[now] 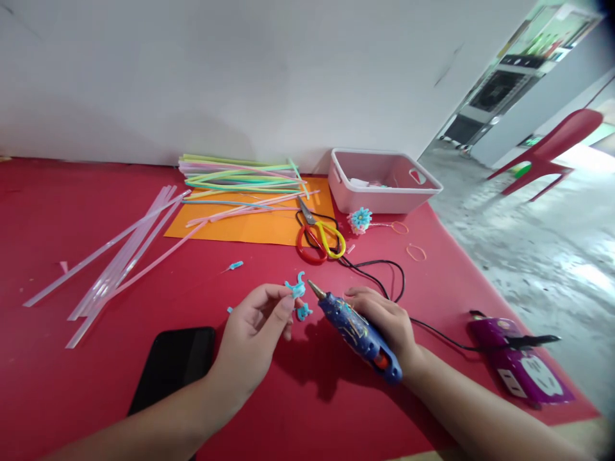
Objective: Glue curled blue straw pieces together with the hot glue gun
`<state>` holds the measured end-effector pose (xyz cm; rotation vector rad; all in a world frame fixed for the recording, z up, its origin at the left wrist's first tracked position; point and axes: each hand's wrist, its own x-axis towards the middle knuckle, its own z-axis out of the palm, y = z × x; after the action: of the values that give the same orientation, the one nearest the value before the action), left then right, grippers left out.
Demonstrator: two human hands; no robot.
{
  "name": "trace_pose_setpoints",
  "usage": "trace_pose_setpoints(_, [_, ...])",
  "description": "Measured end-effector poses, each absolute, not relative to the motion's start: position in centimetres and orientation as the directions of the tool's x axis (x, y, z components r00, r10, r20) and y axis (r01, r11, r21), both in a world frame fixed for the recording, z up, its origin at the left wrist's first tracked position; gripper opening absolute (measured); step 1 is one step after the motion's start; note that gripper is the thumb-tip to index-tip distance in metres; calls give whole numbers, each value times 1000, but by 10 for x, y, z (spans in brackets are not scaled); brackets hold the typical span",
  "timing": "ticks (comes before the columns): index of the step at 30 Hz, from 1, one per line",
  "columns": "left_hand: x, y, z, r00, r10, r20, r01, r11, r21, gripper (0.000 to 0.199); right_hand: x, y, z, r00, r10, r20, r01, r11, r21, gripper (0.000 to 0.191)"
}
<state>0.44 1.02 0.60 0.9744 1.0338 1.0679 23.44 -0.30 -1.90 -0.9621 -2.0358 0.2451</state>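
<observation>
The left hand (pixel 259 323) has its grip clamped on a light-blue curled piece (pixel 298 290), pinched between thumb and index finger above the red tabletop (pixel 269 416). A 2nd light-blue curled piece (pixel 303 312) sits just below it, beside the lower fingers; whether these hold it I cannot tell. The right hand (pixel 387 317) has its grip closed around a blue hot glue gun (pixel 353 330), whose metal nozzle points up and left, near the held piece but apart from it.

A black smartphone (pixel 175 362) lies partly under the left forearm. Beyond the hands, scissors (pixel 311 221) with 1 red and 1 yellow handle lie partly on an orange sheet (pixel 230 232), which also bears a pile of pastel drinking straws (pixel 240 176). Clear pinkish straws (pixel 122 262) fan out to the left. A pink plastic basket (pixel 375 203) stands at the back, with a blue and pink flower (pixel 360 219) in front of it. At the right, a black cord (pixel 444 333) reaches a purple power outlet block (pixel 519 365).
</observation>
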Motion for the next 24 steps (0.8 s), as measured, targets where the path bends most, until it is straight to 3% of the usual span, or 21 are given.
trace_pose_setpoints(15, [0,11,7,129,976,-175,-145,193,970,21,233,-1,-16,-327,732,598,543,663,-515,5])
trace_pose_setpoints(24, [2,7,11,121,979,-167,-152,184,971,18,231,-2,-16,-364,721,590,571,673,-469,8])
